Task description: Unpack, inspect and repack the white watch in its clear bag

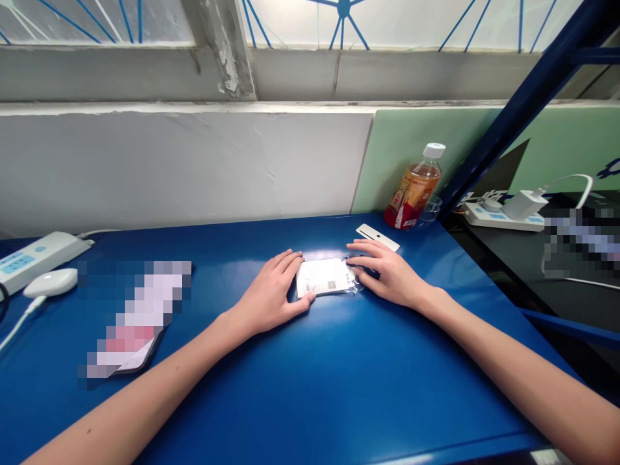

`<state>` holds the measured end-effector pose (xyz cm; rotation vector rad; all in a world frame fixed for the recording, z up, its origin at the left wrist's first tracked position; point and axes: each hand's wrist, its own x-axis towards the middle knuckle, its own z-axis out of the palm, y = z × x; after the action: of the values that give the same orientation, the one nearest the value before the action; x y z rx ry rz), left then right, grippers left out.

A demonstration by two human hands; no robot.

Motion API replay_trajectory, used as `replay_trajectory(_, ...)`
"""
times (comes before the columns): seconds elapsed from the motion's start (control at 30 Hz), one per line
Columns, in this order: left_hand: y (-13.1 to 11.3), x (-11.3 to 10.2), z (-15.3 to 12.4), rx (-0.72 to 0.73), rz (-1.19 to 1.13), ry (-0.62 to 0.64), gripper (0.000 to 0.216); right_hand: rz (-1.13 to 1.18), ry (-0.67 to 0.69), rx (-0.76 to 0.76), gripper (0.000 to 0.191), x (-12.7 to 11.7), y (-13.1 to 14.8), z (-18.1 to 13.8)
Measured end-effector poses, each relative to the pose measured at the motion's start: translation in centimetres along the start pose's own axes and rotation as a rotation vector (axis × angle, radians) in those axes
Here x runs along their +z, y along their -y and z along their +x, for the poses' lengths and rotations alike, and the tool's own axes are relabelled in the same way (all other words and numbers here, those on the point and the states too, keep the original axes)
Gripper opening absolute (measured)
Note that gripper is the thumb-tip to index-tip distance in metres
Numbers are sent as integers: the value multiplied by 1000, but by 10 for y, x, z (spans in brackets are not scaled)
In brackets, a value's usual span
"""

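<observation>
A small white packet in clear plastic wrap (324, 276) lies flat on the blue table (339, 387), near its middle. My left hand (271, 294) rests on the packet's left edge with fingers stretched flat and the thumb along its near side. My right hand (387, 271) lies at the packet's right end, fingers stretched out and touching the clear wrap there. Neither hand lifts the packet. A thin white strip (378, 237) lies just beyond my right hand.
A drink bottle with a white cap (414, 190) stands at the back right by a green panel. A phone (138, 329) lies at the left, with a white round device (50, 282) and a power strip (29, 258) beyond it. Another power strip with a charger (508, 212) sits on the black surface at right.
</observation>
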<state>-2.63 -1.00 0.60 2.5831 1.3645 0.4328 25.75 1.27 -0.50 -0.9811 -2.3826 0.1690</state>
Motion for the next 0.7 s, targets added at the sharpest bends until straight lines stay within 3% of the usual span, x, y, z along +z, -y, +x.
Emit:
replay_trajectory(0.13, 0, 0, 0, 3, -12, -1, 65, 5, -27, -32, 18, -7, -7, 2)
replay_trajectory(0.27, 1, 1, -1, -4, 0, 13, 67, 50, 35, -36, 17, -12, -8, 3)
replay_trajectory(0.47, 1, -1, -1, -11, 21, 36, 69, 49, 96, -30, 30, -12, -6, 2)
replay_trajectory(0.7, 1, -2, -1, 3, 13, 45, 68, 157, 55, 10, 32, -3, -8, 0)
